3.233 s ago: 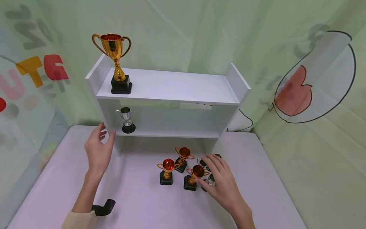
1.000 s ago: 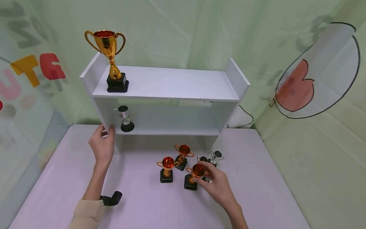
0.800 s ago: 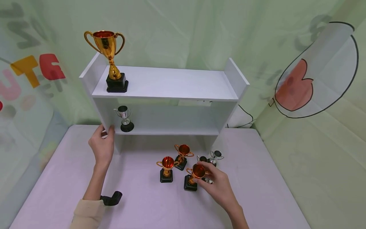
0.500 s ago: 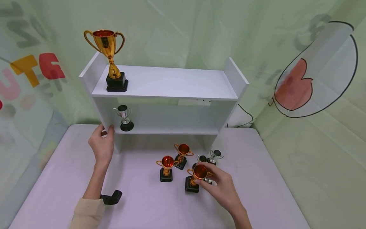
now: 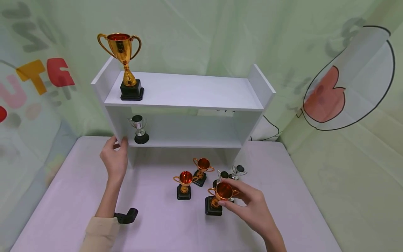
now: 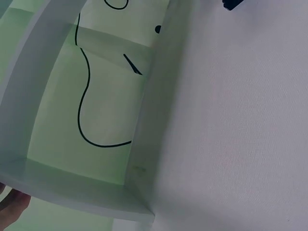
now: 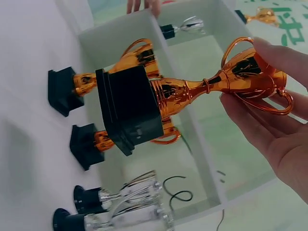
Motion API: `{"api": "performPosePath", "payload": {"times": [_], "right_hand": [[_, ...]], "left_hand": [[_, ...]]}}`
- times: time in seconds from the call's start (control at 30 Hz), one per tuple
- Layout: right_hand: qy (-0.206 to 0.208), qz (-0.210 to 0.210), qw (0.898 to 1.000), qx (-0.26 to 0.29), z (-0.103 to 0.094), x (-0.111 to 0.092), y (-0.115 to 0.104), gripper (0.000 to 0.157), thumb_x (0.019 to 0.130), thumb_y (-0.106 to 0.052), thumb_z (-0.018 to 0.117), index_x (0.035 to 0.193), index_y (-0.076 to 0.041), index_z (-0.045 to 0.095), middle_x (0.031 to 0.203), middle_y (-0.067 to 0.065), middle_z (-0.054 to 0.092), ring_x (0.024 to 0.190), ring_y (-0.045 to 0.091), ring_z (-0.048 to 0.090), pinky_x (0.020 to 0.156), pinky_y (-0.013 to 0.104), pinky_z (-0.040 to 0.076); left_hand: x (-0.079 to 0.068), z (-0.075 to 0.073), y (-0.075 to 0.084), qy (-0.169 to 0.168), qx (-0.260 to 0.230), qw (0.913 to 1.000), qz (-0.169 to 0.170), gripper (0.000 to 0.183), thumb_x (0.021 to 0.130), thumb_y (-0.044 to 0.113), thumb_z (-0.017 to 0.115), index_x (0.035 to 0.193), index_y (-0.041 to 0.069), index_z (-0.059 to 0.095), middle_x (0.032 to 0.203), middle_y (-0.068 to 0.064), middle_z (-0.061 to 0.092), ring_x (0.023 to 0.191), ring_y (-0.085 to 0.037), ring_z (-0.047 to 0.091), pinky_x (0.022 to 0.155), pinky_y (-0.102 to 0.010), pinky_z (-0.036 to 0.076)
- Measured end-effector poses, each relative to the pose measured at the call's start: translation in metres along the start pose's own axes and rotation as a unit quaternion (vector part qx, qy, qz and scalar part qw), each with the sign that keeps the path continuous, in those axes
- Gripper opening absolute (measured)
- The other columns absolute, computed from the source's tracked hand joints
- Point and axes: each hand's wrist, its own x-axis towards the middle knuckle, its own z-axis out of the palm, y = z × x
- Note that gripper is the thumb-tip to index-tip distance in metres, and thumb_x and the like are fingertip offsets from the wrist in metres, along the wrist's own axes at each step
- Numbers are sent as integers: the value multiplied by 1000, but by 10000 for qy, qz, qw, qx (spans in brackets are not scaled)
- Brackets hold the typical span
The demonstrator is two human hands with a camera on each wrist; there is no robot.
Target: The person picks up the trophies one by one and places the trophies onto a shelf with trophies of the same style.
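My right hand (image 5: 256, 206) pinches a small orange-gold trophy (image 5: 224, 191) by its cup, thumb on the near side. In the right wrist view this trophy (image 7: 180, 94) hangs tilted, black square base toward the left. Two matching trophies, one nearer (image 5: 185, 178) and one farther back (image 5: 203, 164), stand just left of it on the table. Silver trophies (image 5: 238, 170) stand behind my right hand, which partly hides them. My left hand (image 5: 114, 161) grips the left side panel of the white shelf (image 5: 189, 145); its fingers (image 6: 13, 208) wrap the panel's outside.
A large gold trophy (image 5: 126, 57) stands at the left of the top shelf board. Below it, a small silver trophy (image 5: 139, 129) occupies the left of the middle board. A green curtain (image 5: 233, 38) hangs behind the shelf. The table (image 5: 170, 227) has a pale cloth.
My right hand has closed on the orange-gold trophy and drawn it slightly right and toward me. My left hand has moved from beside the shelf's side panel to gripping it.
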Motion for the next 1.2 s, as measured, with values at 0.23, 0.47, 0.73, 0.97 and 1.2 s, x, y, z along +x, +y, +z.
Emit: {"api": "performPosePath", "payload": {"times": [0.23, 0.47, 0.73, 0.97, 1.2], "right_hand": [[-78, -549, 9984, 144, -7, 7, -16, 60, 78, 3, 85, 134, -7, 66, 115, 10, 75, 97, 11, 72, 82, 25, 61], [-110, -683, 9976, 29, -16, 15, -37, 60, 76, 2, 87, 132, -6, 67, 114, 8, 75, 93, 11, 71, 81, 24, 60], [-203, -1215, 9924, -10, -24, 30, -57, 64, 71, 11, 87, 131, 0, 66, 108, 8, 75, 90, 9, 71, 82, 23, 60], [-36, -1710, 9852, -113, -28, 45, -74, 68, 66, 14, 87, 130, 3, 66, 112, 10, 76, 93, 9, 71, 85, 21, 59], [-68, -1736, 9847, -94, -32, 67, -90, 65, 68, 17, 85, 129, 5, 66, 111, 13, 75, 97, 9, 70, 86, 23, 59]], "left_hand": [[0, -1, 1, -19, 8, 10000, -52, 24, 96, 10, 67, 115, -2, 75, 113, -19, 75, 80, -8, 59, 65, -7, 43], [0, 0, -1, 15, -15, 10000, -85, 24, 96, 11, 67, 115, -1, 75, 110, -19, 75, 77, -1, 57, 65, -7, 42], [0, 0, -1, -57, -88, 9999, -51, 23, 97, 10, 67, 115, -2, 74, 113, -21, 74, 84, -23, 63, 65, -8, 42], [0, 0, -1, -69, -111, 9999, 0, 24, 97, 10, 66, 116, -2, 74, 114, -21, 74, 85, -21, 63, 64, -6, 42], [-1, 1, -1, 2, -73, 9999, -81, 23, 96, 10, 68, 114, -2, 75, 112, -20, 74, 78, -3, 58, 64, -7, 43]]}}
